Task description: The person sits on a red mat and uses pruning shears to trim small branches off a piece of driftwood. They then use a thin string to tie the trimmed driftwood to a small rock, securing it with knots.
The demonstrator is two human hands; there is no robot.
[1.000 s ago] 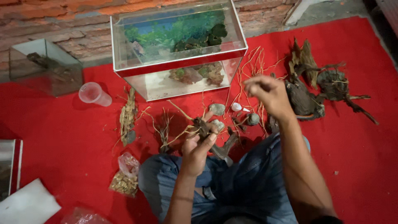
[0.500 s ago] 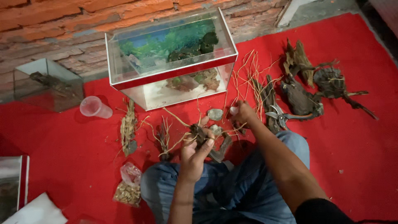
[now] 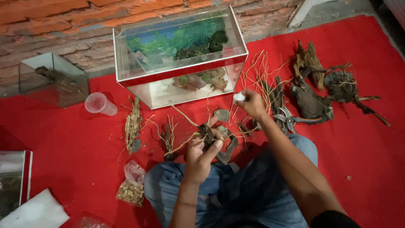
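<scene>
Gripping a dark piece of driftwood (image 3: 211, 137) with pale roots in the left hand (image 3: 201, 157), fingers clamped around it just above the knees. Pinching a small white lump (image 3: 239, 97) in the right hand (image 3: 253, 105), fingertips closed on it, raised ahead and to the right of the wood. Sitting on a red mat (image 3: 371, 160), close before a glass tank (image 3: 181, 55), pruning shears (image 3: 289, 120) lying just beside the right wrist.

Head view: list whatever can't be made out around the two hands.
- White thing in the right hand: too small, half covered by fingers; kind unclear.
- Driftwood piece in the left hand: lower part hidden by the grip.
- Small tank at the left: cut off by the frame edge.
- Bag contents: too small to tell.
</scene>
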